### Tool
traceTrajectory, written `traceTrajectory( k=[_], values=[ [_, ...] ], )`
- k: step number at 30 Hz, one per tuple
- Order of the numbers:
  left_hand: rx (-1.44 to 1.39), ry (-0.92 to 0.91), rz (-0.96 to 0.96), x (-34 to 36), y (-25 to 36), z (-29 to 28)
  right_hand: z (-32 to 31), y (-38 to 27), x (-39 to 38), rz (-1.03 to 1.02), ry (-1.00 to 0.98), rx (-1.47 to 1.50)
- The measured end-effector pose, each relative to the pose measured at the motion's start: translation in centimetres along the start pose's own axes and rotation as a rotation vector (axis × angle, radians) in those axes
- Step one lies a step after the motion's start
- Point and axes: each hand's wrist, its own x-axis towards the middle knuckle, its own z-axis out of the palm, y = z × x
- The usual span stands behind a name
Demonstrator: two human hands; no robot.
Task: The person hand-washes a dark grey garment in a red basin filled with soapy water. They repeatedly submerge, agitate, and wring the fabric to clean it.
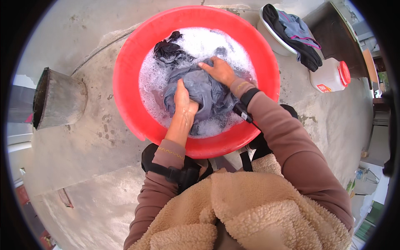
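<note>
A wide red plastic basin [129, 87] holds foamy water and wet laundry. Bunched up in its middle is a soaked grey garment [198, 85]. My left hand [183, 100] grips the garment's near left side, thumb on top and fingers tucked into the folds, partly hidden. Farther back, my right hand [221, 71] is closed on the upper right part of the same cloth, its fingertips partly hidden in the fabric. A black wet cloth [168, 51] floats in the suds at the far left of the basin.
To the left stands a worn metal bucket [62, 100]. At the far right, a white basin [273, 37] carries dark and grey clothes [293, 31]. Beside it is a whitish plastic jar [327, 77] with a red lid. A dark wooden piece [339, 39] stands behind.
</note>
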Motion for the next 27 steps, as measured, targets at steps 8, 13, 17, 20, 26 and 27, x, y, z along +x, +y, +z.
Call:
traceTrajectory(
  k=[8,13,17,20,26,27],
  values=[
    [0.628,0.257,0.147,3.8,-2.3,-3.4,7.1,9.1,1.6,0.190,-0.262,-0.125],
    [0.498,0.190,0.092,3.8,-2.4,-3.8,7.3,10.6,4.6,0.025,-0.442,-0.222],
    [0.174,0.105,-0.062,3.3,-0.7,-2.9,3.4,7.4,1.7,0.448,-0.138,0.964],
    [0.018,-0.028,-0.181,2.8,0.6,-2.7,2.7,0.8,-6.1,-0.151,0.010,0.535],
    [-0.006,-0.310,-0.026,0.9,0.6,-2.1,3.8,-6.0,-11.4,-0.357,-0.026,0.113],
    [-0.101,-0.285,-0.006,0.4,-0.1,-1.7,3.2,-5.8,-10.0,-0.238,0.078,0.144]
  ],
)
